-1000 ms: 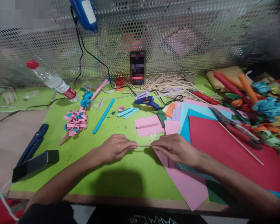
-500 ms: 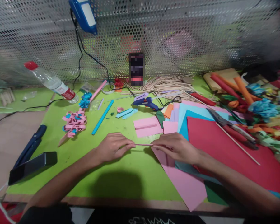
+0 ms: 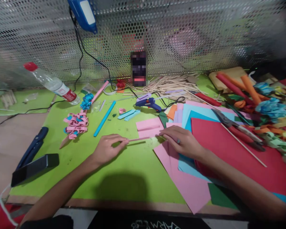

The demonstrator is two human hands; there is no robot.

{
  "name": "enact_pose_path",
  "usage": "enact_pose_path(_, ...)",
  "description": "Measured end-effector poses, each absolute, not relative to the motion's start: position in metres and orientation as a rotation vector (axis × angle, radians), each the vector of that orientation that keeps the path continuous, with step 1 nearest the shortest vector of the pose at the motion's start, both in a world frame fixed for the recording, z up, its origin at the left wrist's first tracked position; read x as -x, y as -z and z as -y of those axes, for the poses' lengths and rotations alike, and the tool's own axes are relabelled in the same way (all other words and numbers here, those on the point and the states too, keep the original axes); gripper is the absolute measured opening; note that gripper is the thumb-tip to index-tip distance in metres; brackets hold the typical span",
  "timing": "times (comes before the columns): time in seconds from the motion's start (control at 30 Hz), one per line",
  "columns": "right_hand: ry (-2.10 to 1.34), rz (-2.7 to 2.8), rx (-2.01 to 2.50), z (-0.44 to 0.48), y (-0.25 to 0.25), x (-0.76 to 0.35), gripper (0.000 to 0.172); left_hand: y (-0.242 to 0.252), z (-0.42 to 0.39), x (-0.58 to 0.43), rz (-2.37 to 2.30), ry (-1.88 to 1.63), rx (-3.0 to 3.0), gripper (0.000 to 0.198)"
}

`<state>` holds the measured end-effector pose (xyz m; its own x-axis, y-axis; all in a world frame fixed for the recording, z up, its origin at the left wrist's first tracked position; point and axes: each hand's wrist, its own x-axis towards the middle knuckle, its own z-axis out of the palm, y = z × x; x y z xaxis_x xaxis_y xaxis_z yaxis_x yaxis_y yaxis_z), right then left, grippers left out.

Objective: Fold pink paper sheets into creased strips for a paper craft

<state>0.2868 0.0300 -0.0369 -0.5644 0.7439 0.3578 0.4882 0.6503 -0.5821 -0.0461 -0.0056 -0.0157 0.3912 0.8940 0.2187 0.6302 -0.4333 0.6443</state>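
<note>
A narrow pink paper strip (image 3: 139,139) stretches low over the green table top, between my two hands. My left hand (image 3: 111,147) pinches its left end between thumb and fingers. At the other end, the closed fingertips of my right hand (image 3: 181,140) are at the strip, whose right part is thin and blurred. Under and beside my right hand lie a long pink paper sheet (image 3: 188,184) and a smaller pink piece (image 3: 147,124) with a folded strip on it. A blue rolled paper tube (image 3: 105,119) is beyond my left hand.
A blue glue gun (image 3: 149,103) with a black cord lies behind my hands. Pliers (image 3: 238,130) and a thin stick rest on red paper (image 3: 219,149) at right. A bottle (image 3: 53,84), a stapler (image 3: 33,146), a black box (image 3: 34,168) and a pink-and-blue paper flower (image 3: 76,124) are at left.
My hands have moved apart, the left one leftward and the right one slightly right and away from me. More of the pink strip shows, now tilted upward to the right.
</note>
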Motion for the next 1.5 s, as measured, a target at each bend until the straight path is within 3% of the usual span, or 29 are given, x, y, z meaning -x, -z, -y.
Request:
enact_pose_path(0.2,-0.452,2.288,0.935,-0.035,0.062,-0.298,0.040,0.023,0.000,0.045,-1.389,-0.812,-2.160,0.015)
enact_pose_path(0.5,-0.517,2.137,1.026,-0.036,0.057,-0.299,0.037,0.025,-0.019,0.010,-1.339,-0.828,-2.166,0.010)
enact_pose_path(0.8,-0.561,1.942,1.051,-0.035,0.057,-0.302,0.040,0.055,-0.040,-0.017,-1.289,-0.805,-2.591,0.016)
enact_pose_path(0.93,-0.581,1.918,1.068,-0.035,0.056,-0.302,0.039,0.057,-0.020,-0.023,-1.002,-0.776,-2.681,0.014)
enact_pose_path(1.1,-0.578,1.948,1.071,-0.035,0.055,-0.301,0.038,0.048,0.001,-0.036,-0.496,-0.555,-2.956,0.028)
enact_pose_path(1.5,-0.563,1.963,1.047,-0.036,0.056,-0.302,0.038,0.027,0.019,0.001,-0.421,-0.642,-3.187,0.024)
